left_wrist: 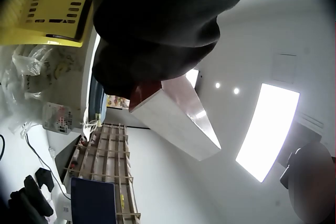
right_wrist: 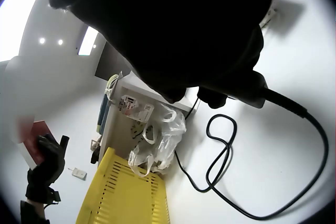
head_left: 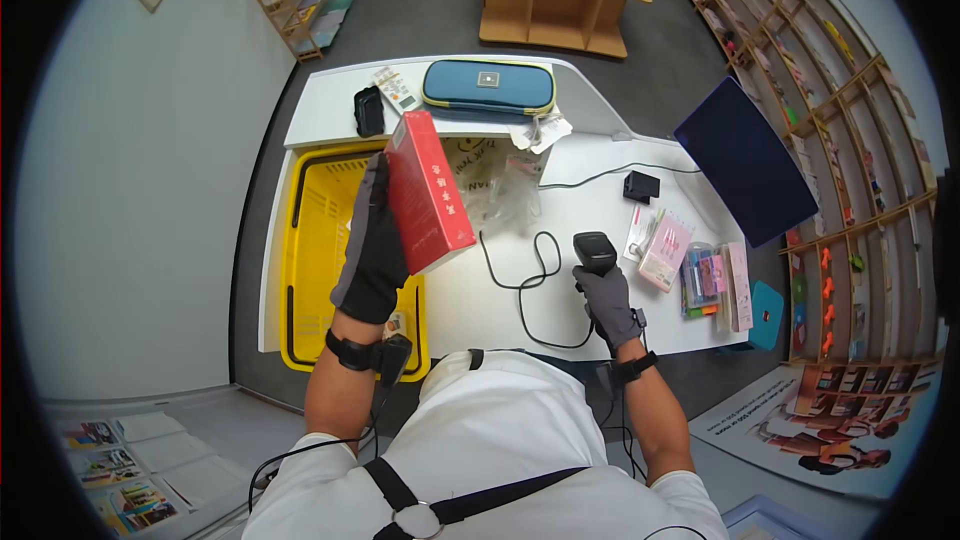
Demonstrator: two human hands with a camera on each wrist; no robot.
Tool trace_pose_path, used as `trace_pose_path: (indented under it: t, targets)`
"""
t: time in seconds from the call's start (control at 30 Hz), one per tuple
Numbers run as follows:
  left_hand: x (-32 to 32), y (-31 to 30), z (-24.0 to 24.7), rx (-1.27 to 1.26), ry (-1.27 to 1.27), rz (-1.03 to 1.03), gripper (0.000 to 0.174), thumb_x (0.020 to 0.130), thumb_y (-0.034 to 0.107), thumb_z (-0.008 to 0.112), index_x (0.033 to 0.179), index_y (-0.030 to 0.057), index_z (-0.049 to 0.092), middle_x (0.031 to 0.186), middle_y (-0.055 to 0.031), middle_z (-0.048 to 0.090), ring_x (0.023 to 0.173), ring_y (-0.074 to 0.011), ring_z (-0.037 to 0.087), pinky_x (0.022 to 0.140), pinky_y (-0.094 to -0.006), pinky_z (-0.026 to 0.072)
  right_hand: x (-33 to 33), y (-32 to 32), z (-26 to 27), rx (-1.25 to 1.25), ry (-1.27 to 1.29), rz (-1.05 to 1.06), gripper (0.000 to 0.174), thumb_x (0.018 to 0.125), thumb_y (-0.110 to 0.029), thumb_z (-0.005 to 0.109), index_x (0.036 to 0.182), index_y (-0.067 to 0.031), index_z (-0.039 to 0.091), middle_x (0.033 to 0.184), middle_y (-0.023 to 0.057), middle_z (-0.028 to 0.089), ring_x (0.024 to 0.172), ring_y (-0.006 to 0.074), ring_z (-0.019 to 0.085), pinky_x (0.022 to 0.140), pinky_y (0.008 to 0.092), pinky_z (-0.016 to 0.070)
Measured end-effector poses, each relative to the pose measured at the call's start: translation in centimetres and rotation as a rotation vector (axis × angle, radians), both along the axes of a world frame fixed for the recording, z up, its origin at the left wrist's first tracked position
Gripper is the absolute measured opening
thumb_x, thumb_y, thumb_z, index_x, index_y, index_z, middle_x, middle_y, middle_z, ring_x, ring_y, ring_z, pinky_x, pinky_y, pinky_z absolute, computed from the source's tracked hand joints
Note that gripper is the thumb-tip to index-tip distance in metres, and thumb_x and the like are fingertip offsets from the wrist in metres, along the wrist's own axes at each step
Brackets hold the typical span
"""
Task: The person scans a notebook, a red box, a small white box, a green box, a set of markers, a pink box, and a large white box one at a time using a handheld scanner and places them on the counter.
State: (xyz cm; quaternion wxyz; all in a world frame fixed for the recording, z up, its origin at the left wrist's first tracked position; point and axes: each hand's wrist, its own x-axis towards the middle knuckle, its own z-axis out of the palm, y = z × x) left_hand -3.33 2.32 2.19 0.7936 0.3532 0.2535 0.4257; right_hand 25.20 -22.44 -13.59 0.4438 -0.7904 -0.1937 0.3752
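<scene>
My gloved left hand [head_left: 372,240] grips a red box [head_left: 430,195] by its left side, holding it up beside the yellow basket [head_left: 322,190]. White characters run along the face turned up in the head view, and a pale side of the box [left_wrist: 176,121] shows in the left wrist view. In my gloved right hand [head_left: 610,305] is a black handheld barcode scanner [head_left: 595,252], its head pointing away from me. From the handle's lower end a black cable [right_wrist: 315,171] loops over the white counter [head_left: 570,225]. Dark glove fabric hides most of the scanner in the right wrist view.
Clear plastic bags [head_left: 510,195] lie between basket and counter. A blue pencil case [head_left: 488,87], a remote [head_left: 398,90] and a black object [head_left: 368,112] sit on the raised ledge. Right of the scanner are a pink box [head_left: 665,252], pen packs [head_left: 705,275] and a dark monitor [head_left: 745,162].
</scene>
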Motion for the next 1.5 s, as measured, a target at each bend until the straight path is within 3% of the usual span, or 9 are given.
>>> trace_pose_path:
  t: [0.3,0.53,0.7,0.97,1.07,1.23,1.37,1.47,1.5]
  targets:
    - [0.8,-1.1,0.1,-0.112,-0.030,-0.074,0.039,0.116,0.046,0.052,0.138,0.0154,0.061,0.120,-0.0028,0.071,0.107,-0.0135,0.070,0.094,-0.0306,0.0598,1.8,-0.2,-5.0,-0.125,-0.204,0.011,0.043,0.092,-0.039,0.076,0.113,-0.0018,0.073,0.089,0.0119,0.076,0.078,0.0243,0.074,0.070,0.0401,0.0581]
    - [1.1,-1.4,-1.6,-0.211,-0.101,-0.172,0.038,0.115,0.045,0.055,0.134,0.0139,0.063,0.120,-0.0021,0.070,0.108,-0.0137,0.068,0.097,-0.0330,0.0577,1.3,0.4,-5.9,-0.209,-0.406,0.005,0.058,0.089,-0.047,0.074,0.118,0.0025,0.073,0.107,0.0262,0.078,0.102,0.0444,0.075,0.088,0.0512,0.0592]
    - [1.7,-2.0,-2.1,-0.140,-0.070,-0.139,0.038,0.115,0.042,0.056,0.135,0.0107,0.064,0.124,-0.0036,0.070,0.112,-0.0166,0.068,0.101,-0.0354,0.0565,1.2,0.5,-6.7,-0.240,-0.468,0.020,0.058,0.088,-0.048,0.074,0.116,0.0030,0.072,0.105,0.0262,0.077,0.100,0.0444,0.074,0.087,0.0523,0.0588]
    - [3.1,-3.0,-1.4,-0.293,-0.138,-0.196,0.032,0.112,0.028,0.060,0.135,0.0065,0.064,0.133,-0.0096,0.069,0.123,-0.0232,0.065,0.112,-0.0389,0.0506,1.0,-0.5,-3.3,-0.201,-0.309,0.098,0.057,0.086,-0.046,0.075,0.117,0.0017,0.071,0.103,0.0220,0.077,0.094,0.0392,0.074,0.084,0.0475,0.0579]
    - [3.2,-3.0,-2.1,-0.306,-0.123,-0.202,0.030,0.111,0.024,0.061,0.134,0.0062,0.065,0.134,-0.0111,0.069,0.125,-0.0246,0.064,0.114,-0.0408,0.0490,1.1,-0.9,-3.9,-0.084,-0.285,0.074,0.054,0.088,-0.041,0.077,0.118,0.0036,0.070,0.089,0.0135,0.075,0.077,0.0249,0.073,0.066,0.0416,0.0572]
    - [3.5,-3.5,-2.3,-0.390,-0.144,-0.235,0.026,0.108,0.020,0.063,0.130,0.0068,0.065,0.133,-0.0121,0.068,0.126,-0.0264,0.063,0.116,-0.0448,0.0484,1.0,-1.2,-3.1,0.065,-0.173,0.033,0.063,0.090,-0.037,0.079,0.136,0.0040,0.065,0.096,0.0107,0.075,0.072,0.0206,0.070,0.060,0.0402,0.0559]
    - [3.7,-3.9,-2.0,-0.418,-0.140,-0.273,0.025,0.108,0.019,0.064,0.130,0.0071,0.063,0.132,-0.0124,0.067,0.126,-0.0273,0.064,0.115,-0.0460,0.0493,0.3,-1.4,-1.8,0.015,-0.136,-0.157,0.078,0.088,-0.039,0.081,0.149,0.0039,0.058,0.116,0.0178,0.075,0.098,0.0271,0.073,0.088,0.0400,0.0581]
    - [4.4,-4.8,-0.4,-0.401,-0.110,-0.303,0.027,0.107,0.019,0.065,0.131,0.0068,0.062,0.131,-0.0128,0.067,0.124,-0.0273,0.064,0.114,-0.0459,0.0503,0.5,-1.4,-1.9,0.199,-1.062,-0.165,0.080,0.096,-0.037,0.076,0.160,0.0018,0.048,0.113,0.0112,0.072,0.087,0.0160,0.070,0.079,0.0332,0.0573]
    - [4.6,-5.3,0.3,-0.389,-0.092,-0.307,0.028,0.107,0.019,0.065,0.132,0.0064,0.061,0.130,-0.0130,0.067,0.124,-0.0271,0.065,0.113,-0.0457,0.0508,0.3,-1.4,-0.2,0.192,-1.069,-0.170,0.080,0.096,-0.037,0.076,0.160,0.0018,0.048,0.113,0.0112,0.072,0.087,0.0160,0.070,0.079,0.0332,0.0573]
